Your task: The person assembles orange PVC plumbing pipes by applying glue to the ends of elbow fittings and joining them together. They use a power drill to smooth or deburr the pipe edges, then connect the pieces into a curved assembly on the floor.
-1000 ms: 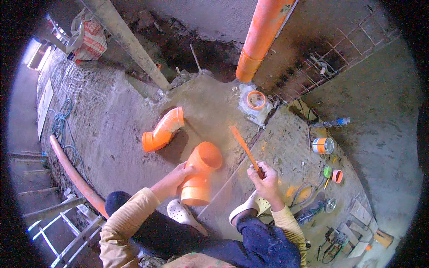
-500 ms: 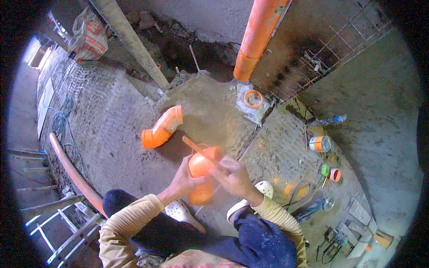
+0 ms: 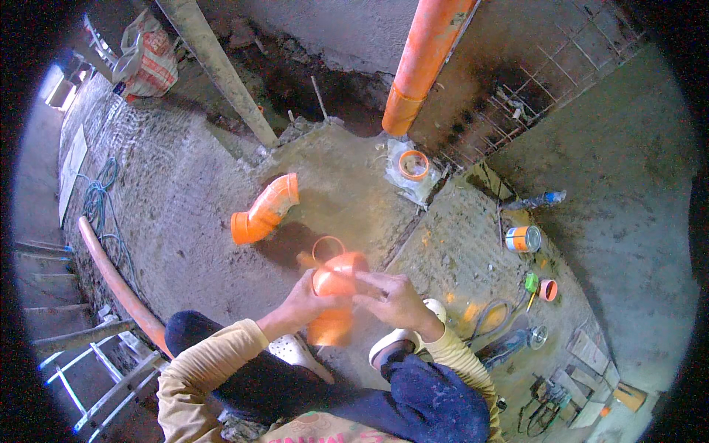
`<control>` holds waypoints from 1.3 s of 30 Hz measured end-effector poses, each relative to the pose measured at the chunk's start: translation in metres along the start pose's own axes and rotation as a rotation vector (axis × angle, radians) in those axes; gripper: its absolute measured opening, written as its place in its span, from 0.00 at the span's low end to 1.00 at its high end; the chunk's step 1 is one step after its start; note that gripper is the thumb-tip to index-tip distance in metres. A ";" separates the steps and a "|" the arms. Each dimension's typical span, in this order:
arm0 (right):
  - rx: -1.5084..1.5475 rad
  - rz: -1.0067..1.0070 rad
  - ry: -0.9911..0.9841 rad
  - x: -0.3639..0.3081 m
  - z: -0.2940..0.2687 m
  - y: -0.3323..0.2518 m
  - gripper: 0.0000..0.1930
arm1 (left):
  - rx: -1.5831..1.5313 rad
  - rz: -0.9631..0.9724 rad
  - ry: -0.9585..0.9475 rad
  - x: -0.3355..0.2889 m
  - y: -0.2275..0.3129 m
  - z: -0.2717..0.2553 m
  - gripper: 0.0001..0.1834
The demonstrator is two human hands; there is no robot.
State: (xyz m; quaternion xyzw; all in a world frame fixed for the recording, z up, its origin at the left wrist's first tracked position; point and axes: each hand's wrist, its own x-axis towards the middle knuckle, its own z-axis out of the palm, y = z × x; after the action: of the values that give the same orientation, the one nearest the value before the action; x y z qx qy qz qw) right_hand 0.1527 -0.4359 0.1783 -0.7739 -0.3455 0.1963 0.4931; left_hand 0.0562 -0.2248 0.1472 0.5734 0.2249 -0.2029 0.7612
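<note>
An orange pipe elbow point(image 3: 330, 328) is gripped by my left hand point(image 3: 301, 304), its fingers wrapped around the side. My right hand point(image 3: 393, 299) has its fingers bent against the elbow's upper end, closed on a flat orange strip point(image 3: 306, 259). Motion smears the strip, and the elbow partly hides it. Just beyond the upper end shows a thin orange ring point(image 3: 329, 241); whether it touches the elbow I cannot tell. Farther ahead, to the left, a second orange pipe bend point(image 3: 264, 210) lies on the concrete.
An upright orange pipe point(image 3: 417, 70) stands ahead, near an open pipe socket point(image 3: 413, 165) in the floor. At right lie a tin can point(image 3: 523, 239), a short orange pipe piece point(image 3: 548, 290) and an angle grinder point(image 3: 517, 343). A long pipe point(image 3: 122, 288) and a ladder point(image 3: 111, 376) are left.
The strip has shifted down and back behind the elbow's top, and its end is now blurred. More of the thin ring shows. My left hand keeps its hold on the elbow.
</note>
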 end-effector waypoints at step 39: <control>0.054 0.053 0.050 -0.006 0.011 0.019 0.07 | -0.051 -0.008 0.010 0.010 -0.010 -0.002 0.45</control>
State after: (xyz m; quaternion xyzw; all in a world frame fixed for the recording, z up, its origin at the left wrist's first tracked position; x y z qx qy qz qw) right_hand 0.1477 -0.4389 0.1557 -0.7737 -0.3072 0.1993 0.5170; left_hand 0.0583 -0.2264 0.1333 0.5537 0.2361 -0.1974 0.7737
